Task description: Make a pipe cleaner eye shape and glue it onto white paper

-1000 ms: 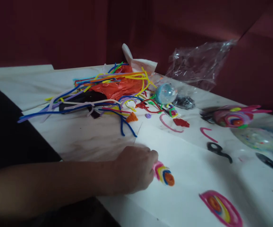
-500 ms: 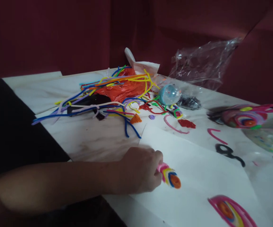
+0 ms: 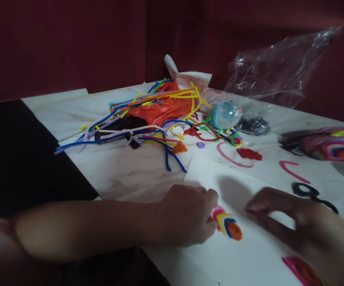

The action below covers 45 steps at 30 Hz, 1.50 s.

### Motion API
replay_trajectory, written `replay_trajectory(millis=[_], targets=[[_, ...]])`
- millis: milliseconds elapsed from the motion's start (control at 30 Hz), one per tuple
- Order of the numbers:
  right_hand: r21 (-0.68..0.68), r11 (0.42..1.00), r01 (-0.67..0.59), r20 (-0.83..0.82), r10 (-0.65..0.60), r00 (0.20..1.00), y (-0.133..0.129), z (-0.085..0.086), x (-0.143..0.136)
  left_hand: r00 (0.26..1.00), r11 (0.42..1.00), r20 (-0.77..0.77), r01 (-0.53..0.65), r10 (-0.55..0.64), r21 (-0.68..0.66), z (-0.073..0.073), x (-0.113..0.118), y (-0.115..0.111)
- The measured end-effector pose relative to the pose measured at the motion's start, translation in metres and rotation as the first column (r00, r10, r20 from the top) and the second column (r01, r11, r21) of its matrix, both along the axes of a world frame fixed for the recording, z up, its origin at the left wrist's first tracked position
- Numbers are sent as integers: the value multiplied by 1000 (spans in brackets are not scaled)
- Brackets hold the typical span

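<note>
My left hand is closed, its thumb and fingers pinching the pink end of a small striped pipe-cleaner piece. Pink, yellow, white and blue bands lead to an orange coil at its free end. To the right, my right hand hangs over the paper, slightly blurred, thumb and forefinger tips pressed together; anything between them is too small to make out. A second pink-edged piece with orange in it lies on the white paper, partly hidden by my right hand.
Loose pipe cleaners and an orange-red plastic bag are heaped at the back. Near them stand a clear ball with a blue base and a clear plastic bag. A colourful coiled pipe-cleaner form lies at right, beyond a black loop.
My right hand has come into view from the right, over the paper. The left hand keeps its hold on the striped piece. The whole view has shifted slightly.
</note>
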State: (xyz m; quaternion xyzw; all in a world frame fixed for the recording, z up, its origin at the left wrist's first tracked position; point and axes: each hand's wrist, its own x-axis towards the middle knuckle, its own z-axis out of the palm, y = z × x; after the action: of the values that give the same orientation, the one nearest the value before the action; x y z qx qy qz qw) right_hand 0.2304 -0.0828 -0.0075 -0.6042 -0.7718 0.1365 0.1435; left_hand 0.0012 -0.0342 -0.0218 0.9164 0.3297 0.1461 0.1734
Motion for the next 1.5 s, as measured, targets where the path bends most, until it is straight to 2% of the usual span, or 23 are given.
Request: replay_trajectory(millis=[100,233,467,567,700,767,967,1200,1400,1500], targets=[[-164,977,-134,-32,130,991,28,4,-24,1000,1000,1,-2,2,11,0,1,0],[-247,944,-218,-31,217,976,40,2,-31,1000,1000,16,13,-13,14,-3,1,-1],[-205,925,-321,-11,326,945,45,0,-30,999,999,40,37,-37,6,-4,0,1],[-168,921,-352,-3,356,934,47,1,-34,995,997,89,55,-50,-51,0,-1,3],[-150,908,-391,5,396,918,48,4,-38,970,982,240,13,34,-188,3,-3,4],[-147,901,-409,9,415,910,48,7,-40,955,977,291,0,63,-211,3,-4,4],[-135,887,-442,54,452,890,45,9,-39,973,986,218,102,-72,-131,-4,-3,4],[-132,893,-430,125,445,887,43,7,-41,974,996,211,93,-88,-15,-6,-3,3],[-110,914,-391,169,404,899,38,5,-42,976,990,182,131,-119,-54,-4,-3,3],[-108,907,-407,166,420,892,39,4,-42,975,990,198,114,-97,-79,-4,-3,3]])
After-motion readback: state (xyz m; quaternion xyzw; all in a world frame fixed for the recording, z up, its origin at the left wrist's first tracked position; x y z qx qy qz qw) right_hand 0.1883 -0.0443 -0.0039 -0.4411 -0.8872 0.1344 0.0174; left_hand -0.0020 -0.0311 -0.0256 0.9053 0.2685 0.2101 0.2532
